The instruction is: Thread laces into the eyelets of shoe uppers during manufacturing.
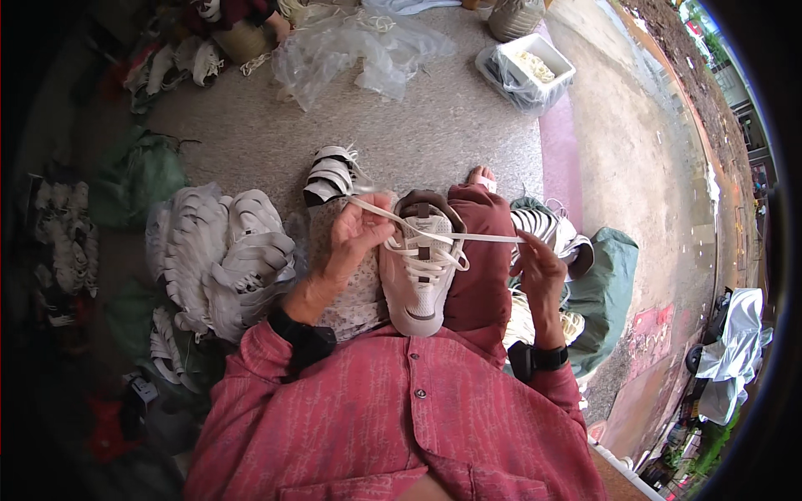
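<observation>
White shoe [415, 294] lay on the person's lap, toe toward the shirt [351, 417], opening facing away; its sole and most of its sides were hidden. Left hand [355, 236] had thumb and fingers clamped on the white lace [493, 240], left of the shoe opening; exact fingertip contact was hard to make out. Right hand [541, 265] pinched the lace well out to the right, pulled nearly straight; some curled fingers were hidden from view. Lace crossings over the tongue overlapped, so which strand ran where couldn't be told. Patterned cloth [330, 259] covered the left thigh, maroon trouser leg [483, 284] the right; a bare foot [482, 175] showed only at the toes. White shoe pieces [196, 259] were heaped at left, part under clear plastic, count unclear. Striped shoe piece [332, 174] sat beyond the left knee, partly covered. At right, the arm blocked part of a pale lace bundle [520, 320] beside a green sack [608, 284]. Top left, another person's hand [279, 25] was cut off, body mostly out of view. White tub [561, 65] held pale laces. Far left faded into dark rim, items there barely readable.
</observation>
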`<state>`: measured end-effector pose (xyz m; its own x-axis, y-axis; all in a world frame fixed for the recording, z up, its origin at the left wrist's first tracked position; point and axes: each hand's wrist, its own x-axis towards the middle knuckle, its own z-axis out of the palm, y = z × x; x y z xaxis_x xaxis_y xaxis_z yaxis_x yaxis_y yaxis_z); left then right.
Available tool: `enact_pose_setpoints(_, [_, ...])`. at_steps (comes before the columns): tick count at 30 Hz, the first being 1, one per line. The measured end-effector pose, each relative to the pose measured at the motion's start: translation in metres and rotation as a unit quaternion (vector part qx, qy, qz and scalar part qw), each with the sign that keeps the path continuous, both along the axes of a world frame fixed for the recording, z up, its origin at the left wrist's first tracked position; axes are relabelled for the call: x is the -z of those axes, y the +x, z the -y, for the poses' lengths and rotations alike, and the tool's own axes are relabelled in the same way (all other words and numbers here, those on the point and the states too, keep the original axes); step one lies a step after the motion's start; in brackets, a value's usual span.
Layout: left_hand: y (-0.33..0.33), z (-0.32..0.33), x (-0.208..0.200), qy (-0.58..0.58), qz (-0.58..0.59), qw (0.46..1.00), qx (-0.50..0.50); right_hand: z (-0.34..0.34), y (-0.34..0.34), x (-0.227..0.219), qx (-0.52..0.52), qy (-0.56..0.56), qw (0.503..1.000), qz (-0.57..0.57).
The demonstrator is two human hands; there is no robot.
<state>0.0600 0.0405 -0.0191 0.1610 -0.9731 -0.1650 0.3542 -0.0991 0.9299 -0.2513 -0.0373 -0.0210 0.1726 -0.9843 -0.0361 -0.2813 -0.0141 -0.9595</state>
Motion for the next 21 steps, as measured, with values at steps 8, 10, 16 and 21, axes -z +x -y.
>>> enact_pose_setpoints(8, [0.014,-0.01,-0.014,0.013,0.236,0.959,0.157,-0.003,0.002,0.0,0.054,0.102,0.985,0.127])
enact_pose_setpoints(10, [0.015,-0.01,-0.017,0.004,0.296,0.941,0.167,-0.004,0.003,0.001,0.041,0.083,0.995,0.041])
enact_pose_setpoints(16, [0.008,-0.007,-0.018,-0.021,0.297,0.949,0.1,0.002,0.035,-0.028,-0.054,-0.254,0.942,-0.214])
enact_pose_setpoints(21, [0.006,-0.008,-0.024,0.026,0.302,0.942,0.143,0.002,0.088,-0.047,-0.253,-0.325,0.896,-0.166])
